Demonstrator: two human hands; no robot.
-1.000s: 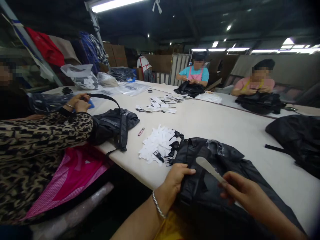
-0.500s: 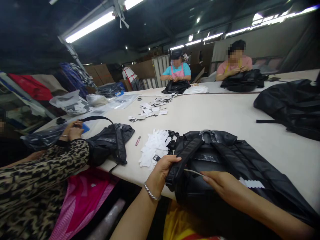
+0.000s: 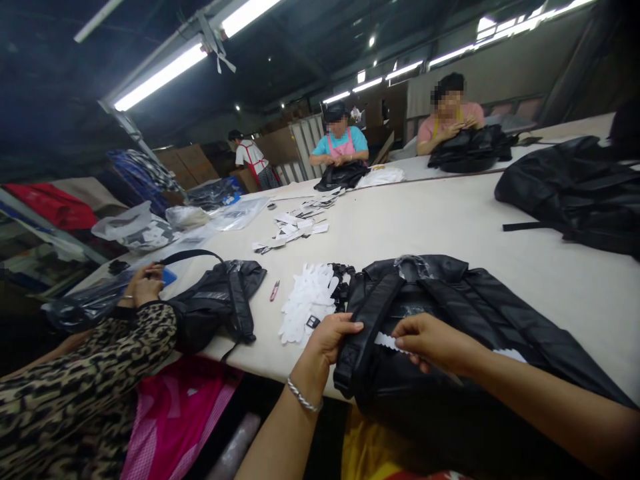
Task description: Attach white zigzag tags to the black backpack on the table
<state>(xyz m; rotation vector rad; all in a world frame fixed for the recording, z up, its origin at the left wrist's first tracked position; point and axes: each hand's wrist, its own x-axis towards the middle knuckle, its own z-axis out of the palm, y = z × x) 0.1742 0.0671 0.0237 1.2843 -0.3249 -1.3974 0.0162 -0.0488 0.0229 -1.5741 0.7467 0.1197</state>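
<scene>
A black backpack (image 3: 445, 267) lies on the table in front of me, its straps upward. My left hand (image 3: 327, 337) is closed on the edge of its left shoulder strap (image 3: 377, 307), thumb on top. Between the thumb and fingers of my right hand (image 3: 435, 343) is a white wavy-edged strip (image 3: 387, 342), its far end against the strap's side. Whether that end goes under or around the strap I cannot tell. Another white wavy piece (image 3: 510, 355) shows further right on the backpack, partly behind my right forearm.
White wavy strips (image 3: 306, 303) are heaped left of the backpack, beside black buckles (image 3: 344, 280). Small pink snips (image 3: 275, 291) lie nearby. At left, a co-worker's hands (image 3: 147, 285) work on another black bag (image 3: 215, 300). Paper labels (image 3: 295, 227) and a black bag (image 3: 575, 190) lie farther off.
My right hand has shifted slightly up and left, its fingers now curled. The strip, seen thin and edge-on before, now shows its wavy face. My left hand stays on the strap.
</scene>
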